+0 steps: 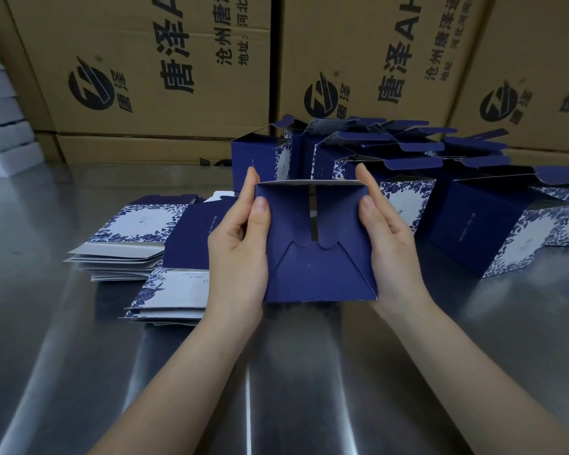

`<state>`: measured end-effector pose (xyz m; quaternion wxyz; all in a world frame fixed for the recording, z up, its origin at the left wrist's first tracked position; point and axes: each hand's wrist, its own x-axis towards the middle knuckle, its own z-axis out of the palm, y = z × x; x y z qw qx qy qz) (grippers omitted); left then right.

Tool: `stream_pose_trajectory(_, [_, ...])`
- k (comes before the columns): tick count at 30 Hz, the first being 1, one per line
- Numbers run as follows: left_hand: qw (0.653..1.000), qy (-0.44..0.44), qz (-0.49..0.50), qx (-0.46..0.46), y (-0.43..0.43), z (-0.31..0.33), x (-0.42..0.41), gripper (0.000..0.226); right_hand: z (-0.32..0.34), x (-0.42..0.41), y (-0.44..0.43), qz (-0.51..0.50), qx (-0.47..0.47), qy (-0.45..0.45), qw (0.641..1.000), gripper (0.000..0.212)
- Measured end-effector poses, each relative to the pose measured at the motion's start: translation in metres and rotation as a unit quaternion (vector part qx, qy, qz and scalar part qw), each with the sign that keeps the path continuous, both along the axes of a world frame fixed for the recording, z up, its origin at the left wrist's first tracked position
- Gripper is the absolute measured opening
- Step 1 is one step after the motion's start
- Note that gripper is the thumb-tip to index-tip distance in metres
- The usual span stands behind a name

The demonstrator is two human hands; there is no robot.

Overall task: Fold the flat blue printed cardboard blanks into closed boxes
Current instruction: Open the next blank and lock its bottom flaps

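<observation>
In the head view, at the centre of the frame, I hold a half-made box (316,267) above the surface (79,356), its bottom turned toward me. My left hand (240,247) grips its left side, thumb pressed on the blue flap and fingers curled behind. My right hand (391,241) grips the right side the same way.

The bottom flaps overlap, but a slit shows down the middle, so I judge the locking tabs are not fully seated. If I press unevenly, one tab could slip out or crease and the bottom would spring open. Squeezing the sides too hard could skew the walls.

The flat blanks (128,251) lie in stacks at the left of the frame. Boxes with open tops (473,221) stand at the upper right, in front of brown cartons (145,44).
</observation>
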<state>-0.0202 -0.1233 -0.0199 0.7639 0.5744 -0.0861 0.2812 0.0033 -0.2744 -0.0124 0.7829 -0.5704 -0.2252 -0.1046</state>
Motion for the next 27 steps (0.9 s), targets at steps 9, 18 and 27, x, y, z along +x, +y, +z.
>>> stream_pose_trajectory(9, [0.996,-0.019,-0.062,0.061,0.0064,-0.0023,0.0024,0.05,0.0038,-0.0018,-0.0069,0.041,-0.001,-0.029,0.999,0.047])
stream_pose_trajectory(18, [0.995,-0.033,-0.053,0.073,0.0058,-0.0034,0.0028,0.053,0.0032,-0.0003,-0.0068,0.028,0.0,-0.042,0.999,0.047])
stream_pose_trajectory(27, [0.988,-0.078,-0.015,0.13,0.0059,-0.001,-0.0019,0.049,0.0036,-0.0018,-0.0055,-0.024,-0.078,-0.117,0.99,0.043])
